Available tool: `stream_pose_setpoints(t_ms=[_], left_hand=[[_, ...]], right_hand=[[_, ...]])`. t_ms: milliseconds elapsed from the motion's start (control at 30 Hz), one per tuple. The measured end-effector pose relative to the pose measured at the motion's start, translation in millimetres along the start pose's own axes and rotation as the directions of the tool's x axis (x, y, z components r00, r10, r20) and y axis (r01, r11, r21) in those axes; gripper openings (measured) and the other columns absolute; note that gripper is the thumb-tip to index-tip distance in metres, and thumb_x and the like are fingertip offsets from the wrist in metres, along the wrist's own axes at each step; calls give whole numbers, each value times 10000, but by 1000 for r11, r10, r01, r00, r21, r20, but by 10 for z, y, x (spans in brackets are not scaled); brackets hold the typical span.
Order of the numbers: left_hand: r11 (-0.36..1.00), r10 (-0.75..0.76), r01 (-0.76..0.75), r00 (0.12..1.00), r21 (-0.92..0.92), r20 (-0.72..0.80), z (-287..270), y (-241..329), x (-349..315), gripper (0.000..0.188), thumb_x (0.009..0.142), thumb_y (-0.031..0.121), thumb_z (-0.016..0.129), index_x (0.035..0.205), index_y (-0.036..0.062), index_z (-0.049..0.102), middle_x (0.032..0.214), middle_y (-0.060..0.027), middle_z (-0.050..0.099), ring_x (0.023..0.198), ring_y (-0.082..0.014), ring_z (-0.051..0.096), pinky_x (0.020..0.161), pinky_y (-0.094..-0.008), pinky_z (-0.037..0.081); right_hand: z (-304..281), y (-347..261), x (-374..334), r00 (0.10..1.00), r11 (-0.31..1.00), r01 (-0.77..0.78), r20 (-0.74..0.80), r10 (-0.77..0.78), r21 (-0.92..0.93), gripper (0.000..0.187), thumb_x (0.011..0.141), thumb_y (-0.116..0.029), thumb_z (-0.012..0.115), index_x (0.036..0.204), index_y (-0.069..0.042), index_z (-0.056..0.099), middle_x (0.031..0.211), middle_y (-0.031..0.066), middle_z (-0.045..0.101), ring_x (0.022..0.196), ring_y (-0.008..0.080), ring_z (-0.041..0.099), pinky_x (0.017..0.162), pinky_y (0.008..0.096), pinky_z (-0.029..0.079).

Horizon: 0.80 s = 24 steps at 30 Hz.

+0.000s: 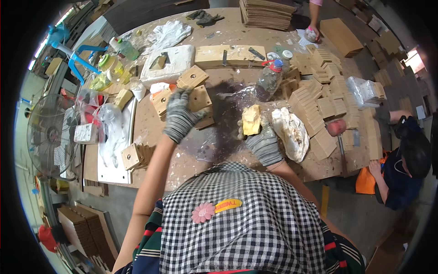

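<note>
My left hand [178, 116], in a grey striped knit glove, lies over a group of small wooden blocks with drilled holes. Its thumb is spread away from the fingers, and it touches the blocks beside a holed wooden block [200, 97]. Another holed block [193, 76] lies tilted just beyond the fingertips. My right hand [265, 145], gloved alike, is closed around a worn yellow sponge-like block [251, 119]. Right beside that hand rests a crumpled, stained white cloth [290, 133].
Stacked wooden pieces [308, 107] and a red-headed mallet [336, 129] lie to the right. A plastic bottle [269, 82] stands beyond my right hand. Holed blocks [133, 156] and a fan [52, 134] are left. A co-worker [406, 160] is at right; another person's hand [314, 32] is far.
</note>
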<state>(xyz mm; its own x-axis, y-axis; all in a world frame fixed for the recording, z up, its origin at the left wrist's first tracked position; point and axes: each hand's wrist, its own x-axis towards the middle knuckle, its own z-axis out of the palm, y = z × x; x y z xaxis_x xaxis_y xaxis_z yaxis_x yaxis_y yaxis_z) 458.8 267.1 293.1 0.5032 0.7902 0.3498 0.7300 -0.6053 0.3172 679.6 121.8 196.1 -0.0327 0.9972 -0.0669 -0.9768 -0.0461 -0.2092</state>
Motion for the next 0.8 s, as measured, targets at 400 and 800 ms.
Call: stream_pose_setpoints(t_ms=[400,800], left_hand=[[968,-162,106,955,225,249,-107,-204,124,887,476,407,849,1196,4,522,1034,-209,552,981,-342,541,867,-423,447],[346,-125,472,880,-811,459,53,390,-393,701,673,127,827,1236,-33,442,1041,-91,617,860,-147,610,705,-264,529]], right_hand=[[348,156,-157,978,900,6,-187,-97,-436,493,925,-248,522,1328,4,392,1221,164,532,1081,272,557,886,403,493],[677,148,-138,895,542,444,325,-305,-714,447,896,-189,558,1307,-36,469,1280,79,520,1163,192,506,976,329,430]])
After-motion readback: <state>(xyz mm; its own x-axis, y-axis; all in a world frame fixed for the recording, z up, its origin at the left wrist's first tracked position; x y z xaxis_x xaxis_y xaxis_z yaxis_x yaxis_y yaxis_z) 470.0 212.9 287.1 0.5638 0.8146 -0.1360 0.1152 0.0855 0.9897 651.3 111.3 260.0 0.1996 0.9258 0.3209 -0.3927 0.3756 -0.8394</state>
